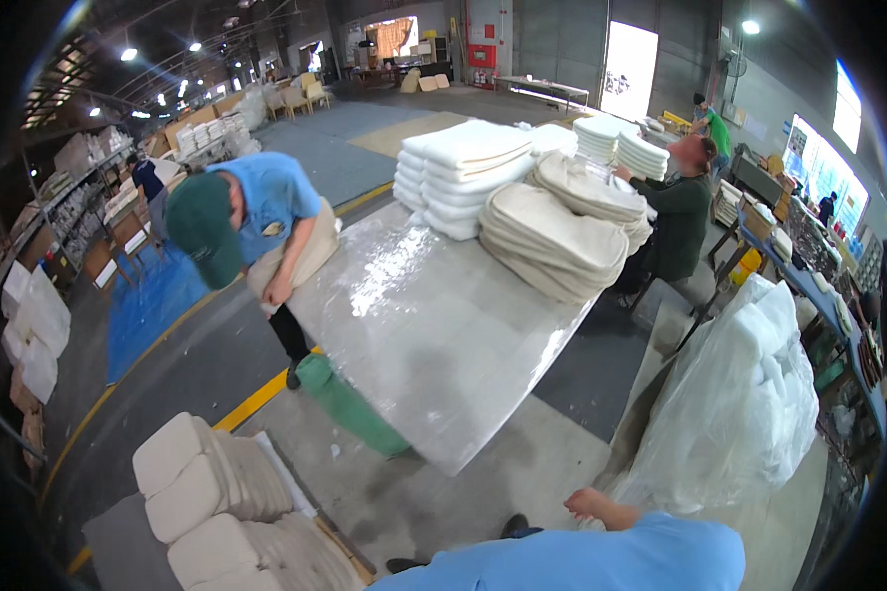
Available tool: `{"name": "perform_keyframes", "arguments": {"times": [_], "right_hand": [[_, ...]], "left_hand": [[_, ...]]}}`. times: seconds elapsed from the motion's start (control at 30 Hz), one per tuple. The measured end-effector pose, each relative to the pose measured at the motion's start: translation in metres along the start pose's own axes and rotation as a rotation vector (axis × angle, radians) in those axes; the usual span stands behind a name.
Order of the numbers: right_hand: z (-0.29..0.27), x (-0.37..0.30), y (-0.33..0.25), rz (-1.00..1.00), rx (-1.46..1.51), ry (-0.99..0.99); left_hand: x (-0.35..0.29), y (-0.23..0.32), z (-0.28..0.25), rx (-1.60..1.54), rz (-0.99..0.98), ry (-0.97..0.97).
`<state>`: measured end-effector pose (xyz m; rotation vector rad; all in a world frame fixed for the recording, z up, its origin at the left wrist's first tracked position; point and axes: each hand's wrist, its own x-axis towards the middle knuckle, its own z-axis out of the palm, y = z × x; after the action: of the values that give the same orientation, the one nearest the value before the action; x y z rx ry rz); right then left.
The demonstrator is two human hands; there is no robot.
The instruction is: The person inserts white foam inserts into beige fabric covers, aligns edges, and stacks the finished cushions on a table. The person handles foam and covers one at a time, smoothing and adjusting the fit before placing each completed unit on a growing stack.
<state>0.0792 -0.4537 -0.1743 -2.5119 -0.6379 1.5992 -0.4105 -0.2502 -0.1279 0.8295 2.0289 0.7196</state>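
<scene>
We have near us a clear, crinkled plastic bag (705, 433), tall and lumpy, bulging with soft white padding (754, 340). It sits ahead and to the right of our right hand (589, 505), which curls inward; we cannot tell whether it grips anything. Our left hand is out of view. Farther out, we see a smooth, glossy table (414, 364) bearing stacked, rounded beige cushions (552, 241).
</scene>
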Motion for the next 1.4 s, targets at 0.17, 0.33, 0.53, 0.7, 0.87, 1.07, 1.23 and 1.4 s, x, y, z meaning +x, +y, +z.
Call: {"name": "perform_keyframes", "arguments": {"times": [0.17, 0.33, 0.53, 0.7, 0.87, 1.07, 1.23, 1.4], "right_hand": [[-0.108, 0.014, 0.066, -0.020, 0.024, 0.196], [-0.159, 0.046, 0.050, -0.211, 0.389, 0.233], [-0.193, 0.064, -0.001, -0.351, 0.209, 0.066], [-0.237, 0.083, 0.008, -0.432, 0.036, 0.001], [-0.315, 0.101, -0.014, -0.480, 0.122, 0.135], [-0.452, 0.082, -0.162, -0.868, 0.108, 0.179], [-0.553, 0.078, -0.262, -1.215, 0.136, 0.100], [-0.629, 0.120, -0.296, -1.301, 0.033, 0.016]], "left_hand": [[-0.050, 0.015, 0.073, 0.016, -0.054, -0.008], [-0.081, 0.055, 0.149, -0.033, -0.023, 0.017], [-0.059, 0.133, 0.215, -0.111, 0.088, 0.316], [-0.028, 0.219, 0.284, -0.226, 0.199, 0.423], [-0.015, 0.353, 0.386, -0.637, 0.172, -0.022], [-0.039, 0.497, 0.486, -0.732, 0.165, -0.310], [-0.046, 0.623, 0.543, -0.777, 0.419, -0.470], [-0.026, 0.754, 0.582, -0.615, 0.477, -0.486]]}}
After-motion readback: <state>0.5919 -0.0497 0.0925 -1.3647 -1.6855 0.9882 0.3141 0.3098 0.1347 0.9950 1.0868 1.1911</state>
